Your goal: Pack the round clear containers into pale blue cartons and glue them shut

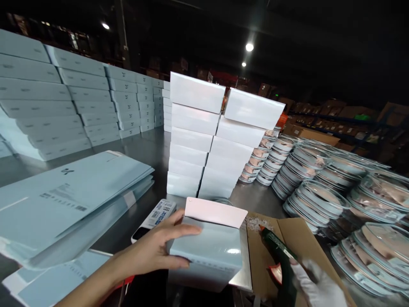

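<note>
My left hand (159,247) grips the left side of a small light-blue box (211,243), thumb below and fingers over the top. The box's pale flap (215,212) stands raised at its far edge. At the lower right, my right hand (319,281), in a white glove, is blurred by motion, its fingertips at the rear of a dark green glue gun (279,251). Whether they grasp it cannot be made out. The gun, with an orange tip and red trigger, is over a brown cardboard piece (303,243) with whitish strands near the nozzle.
Stacked white boxes (191,140) rise straight ahead, with more box stacks (38,94) at the far left. Flat light-blue box blanks (83,192) lie left, near a white labelled device (156,217). Piles of round, clear-rimmed packages (319,200) fill the right of the metal table.
</note>
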Available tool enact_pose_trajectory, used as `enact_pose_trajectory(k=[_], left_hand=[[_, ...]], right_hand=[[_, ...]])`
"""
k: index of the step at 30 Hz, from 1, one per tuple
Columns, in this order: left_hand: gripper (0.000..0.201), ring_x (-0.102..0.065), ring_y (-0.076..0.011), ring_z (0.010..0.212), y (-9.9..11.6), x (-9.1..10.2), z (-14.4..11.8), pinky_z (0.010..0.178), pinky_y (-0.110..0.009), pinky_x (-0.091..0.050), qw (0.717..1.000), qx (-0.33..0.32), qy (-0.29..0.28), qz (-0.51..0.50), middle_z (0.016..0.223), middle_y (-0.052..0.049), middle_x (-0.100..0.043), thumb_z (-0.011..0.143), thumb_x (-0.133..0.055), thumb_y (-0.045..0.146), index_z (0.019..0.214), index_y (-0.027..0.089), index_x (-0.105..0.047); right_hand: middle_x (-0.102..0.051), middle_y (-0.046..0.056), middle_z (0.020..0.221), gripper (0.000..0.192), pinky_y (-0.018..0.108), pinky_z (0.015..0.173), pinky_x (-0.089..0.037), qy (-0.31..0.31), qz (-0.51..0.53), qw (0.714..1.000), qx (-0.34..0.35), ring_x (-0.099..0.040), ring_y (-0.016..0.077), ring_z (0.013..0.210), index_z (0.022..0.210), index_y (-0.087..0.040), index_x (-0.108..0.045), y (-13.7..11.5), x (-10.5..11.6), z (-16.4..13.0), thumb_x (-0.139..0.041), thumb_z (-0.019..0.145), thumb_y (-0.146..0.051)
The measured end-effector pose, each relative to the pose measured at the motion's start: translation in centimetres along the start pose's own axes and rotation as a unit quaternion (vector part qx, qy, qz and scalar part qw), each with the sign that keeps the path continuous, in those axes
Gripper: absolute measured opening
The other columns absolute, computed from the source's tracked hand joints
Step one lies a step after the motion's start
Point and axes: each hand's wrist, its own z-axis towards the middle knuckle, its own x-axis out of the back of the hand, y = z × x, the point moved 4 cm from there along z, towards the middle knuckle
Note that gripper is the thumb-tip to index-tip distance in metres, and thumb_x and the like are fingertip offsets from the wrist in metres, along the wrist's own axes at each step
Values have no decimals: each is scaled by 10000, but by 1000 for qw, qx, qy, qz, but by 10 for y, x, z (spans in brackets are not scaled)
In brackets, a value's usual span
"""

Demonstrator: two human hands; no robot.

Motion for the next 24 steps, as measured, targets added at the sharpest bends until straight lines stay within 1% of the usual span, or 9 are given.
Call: enact_pose_trajectory(k=[2, 4, 7, 11, 15, 17, 20, 22, 24], left_hand=[[574, -447, -392, 1447, 2, -1, 1, 1200, -508, -375, 1000, -6, 0, -5, 1541, -73, -500, 789, -866, 428, 1338, 388, -702], [529, -474, -403, 1421, 3, -4, 2, 1185, -523, -393, 999, -30, 20, -10, 1525, -88, -499, 798, -865, 445, 1302, 370, -721], [569, -542, -386, 1366, 3, -11, 0, 1104, -527, -485, 986, -122, 104, -50, 1530, -113, -433, 845, -813, 511, 1354, 389, -589], [698, -525, -321, 1399, 4, -19, -3, 1087, -501, -504, 966, -206, 141, -71, 1452, -67, -440, 946, -701, 501, 1467, 551, -240], [411, -403, -345, 1474, 20, -11, 0, 1184, -465, -403, 975, -209, 71, -6, 1261, -69, -568, 928, -760, 230, 1286, 415, -683], [359, -371, -372, 1493, 26, -5, 3, 1209, -483, -365, 984, -174, 38, -11, 1293, -90, -605, 861, -807, 170, 1161, 367, -789], [314, -528, -386, 1386, 27, 3, 5, 1154, -495, -436, 989, -112, 44, -85, 1350, -105, -666, 785, -882, 246, 1081, 340, -836], [227, -612, -376, 1294, 21, 6, 5, 1108, -496, -477, 982, -86, 112, -124, 1322, -110, -692, 810, -870, 356, 1032, 321, -843], [234, -602, -374, 1304, 12, 3, 4, 1089, -507, -488, 966, -56, 200, -155, 1373, -116, -658, 899, -769, 444, 1081, 301, -803]], right_hand=[[-809, 81, 1083, 701, 429, 905, -605, -79, 102, 989, 71, -762, 332, 1018, 1191, -298, -727, -33, -32, -9, -912, 550, -512], [-705, 105, 1362, 967, 479, 1036, -539, -194, 173, 955, 143, -672, 323, 1245, 1449, -306, -551, -62, -67, -20, -939, 575, -453], [-666, 99, 1418, 957, 469, 1040, -542, -283, 182, 909, 247, -644, 281, 1300, 1567, -365, -385, -77, -96, -33, -877, 746, -370], [-598, 61, 1476, 764, 440, 1157, -453, -310, 149, 869, 356, -544, 275, 1410, 1531, -418, -439, -70, -99, -41, -772, 854, -300], [-606, 68, 1406, 775, 495, 1198, -418, -280, 21, 815, 506, -288, 295, 1562, 1554, -371, -395, -85, -101, -56, -620, 870, -86], [-620, 64, 1374, 769, 520, 1196, -425, -246, -16, 796, 553, -247, 303, 1575, 1540, -362, -417, -92, -104, -62, -576, 863, -34], [-485, 69, 1562, 691, 575, 1184, -433, -230, -14, 810, 540, -275, 359, 1563, 1543, -355, -421, -84, -108, -60, -604, 916, -129], [-314, 86, 1686, 781, 558, 1140, -492, -185, 49, 856, 481, -363, 385, 1524, 1606, -363, -290, -68, -104, -44, -677, 932, -300], [-372, 106, 1666, 892, 515, 1050, -581, -165, 117, 889, 411, -511, 368, 1432, 1624, -395, -215, -49, -98, -21, -736, 902, -446]])
